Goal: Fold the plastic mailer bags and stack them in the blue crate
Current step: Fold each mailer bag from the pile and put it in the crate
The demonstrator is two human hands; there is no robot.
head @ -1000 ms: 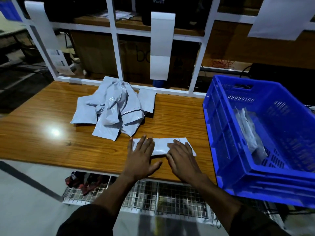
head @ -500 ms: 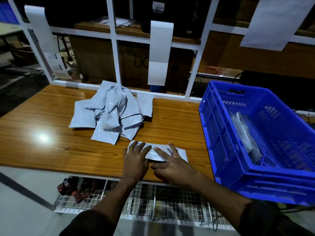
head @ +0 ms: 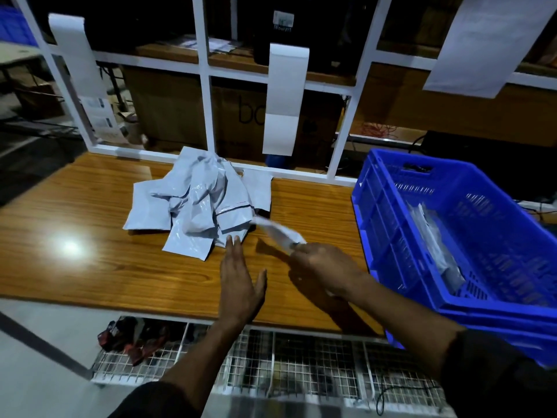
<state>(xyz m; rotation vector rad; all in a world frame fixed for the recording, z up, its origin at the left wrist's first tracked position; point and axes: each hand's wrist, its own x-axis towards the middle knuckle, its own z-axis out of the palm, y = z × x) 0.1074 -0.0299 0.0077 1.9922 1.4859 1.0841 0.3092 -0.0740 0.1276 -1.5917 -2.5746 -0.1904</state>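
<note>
My right hand (head: 324,267) grips a folded grey mailer bag (head: 278,232) and holds it lifted above the wooden table (head: 90,267), its free end pointing up and left. With straight fingers, my left hand (head: 239,282) hovers flat over the table just in front of the pile of unfolded grey mailer bags (head: 199,203). The blue crate (head: 391,224) stands at the right, holding folded bags (head: 437,245) along its floor.
A white frame (head: 205,86) with hanging paper sheets (head: 284,98) runs along the table's far edge. Below the near edge sits a wire rack (head: 271,363) with dark red items at its left end. Cardboard boxes stand behind the frame.
The folded bag lay flat on the table under both hands; now my right hand has lifted it off toward the crate, and my left hand has let go.
</note>
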